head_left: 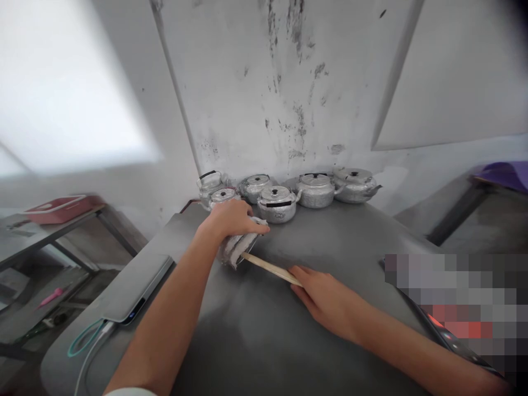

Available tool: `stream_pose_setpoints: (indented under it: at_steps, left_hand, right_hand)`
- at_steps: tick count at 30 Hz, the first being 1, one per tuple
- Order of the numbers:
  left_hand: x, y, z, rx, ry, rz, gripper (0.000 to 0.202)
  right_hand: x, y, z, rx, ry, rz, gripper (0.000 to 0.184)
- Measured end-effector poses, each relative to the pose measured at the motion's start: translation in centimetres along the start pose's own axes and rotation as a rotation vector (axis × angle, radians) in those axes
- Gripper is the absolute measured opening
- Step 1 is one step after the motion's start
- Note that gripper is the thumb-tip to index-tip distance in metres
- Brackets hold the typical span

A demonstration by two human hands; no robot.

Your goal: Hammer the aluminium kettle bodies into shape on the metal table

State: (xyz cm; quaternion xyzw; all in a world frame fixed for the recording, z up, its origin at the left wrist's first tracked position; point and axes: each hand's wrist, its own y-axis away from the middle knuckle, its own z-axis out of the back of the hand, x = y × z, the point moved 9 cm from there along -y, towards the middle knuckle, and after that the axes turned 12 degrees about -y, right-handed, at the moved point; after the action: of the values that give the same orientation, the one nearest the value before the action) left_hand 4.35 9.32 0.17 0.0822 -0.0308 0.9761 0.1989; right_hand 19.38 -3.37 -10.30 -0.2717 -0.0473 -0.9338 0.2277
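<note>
My left hand (231, 219) lies closed over the top of a small aluminium kettle (241, 245) tipped on its side on the grey table (338, 236). My right hand (325, 297) grips a thin wooden stick (268, 267) whose far end goes into the kettle's opening. Behind my left hand, a row of several shiny aluminium kettles (277, 203) with black knobs stands along the table's back edge, against the stained white wall.
A grey flat device (132, 289) with a teal cable lies at the table's left edge. A metal rack at the left holds a red tray (61, 208). A blurred-out patch covers the table's right side. A purple object (503, 175) sits at far right.
</note>
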Motion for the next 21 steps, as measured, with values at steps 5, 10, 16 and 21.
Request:
stream_pose_setpoints:
  at_steps: [5,10,16,21]
  left_hand:
    - [0.4,-0.3,-0.5,0.038,0.017,-0.026,0.081]
    - [1.2,-0.4,-0.8,0.046,0.046,0.008,0.084]
    - [1.1,-0.2,-0.5,0.054,0.033,0.006,0.085]
    - [0.9,-0.1,-0.2,0.047,0.044,0.004,0.090]
  right_hand:
    - [-0.3,-0.2,0.2,-0.012,0.217,-0.044,0.025]
    - [-0.2,-0.1,0.1,-0.001,0.240,-0.056,0.023]
    - [-0.3,0.1,0.1,-0.016,0.056,-0.032,0.021]
    - [0.3,0.2,-0.1,-0.003,0.032,0.023,0.023]
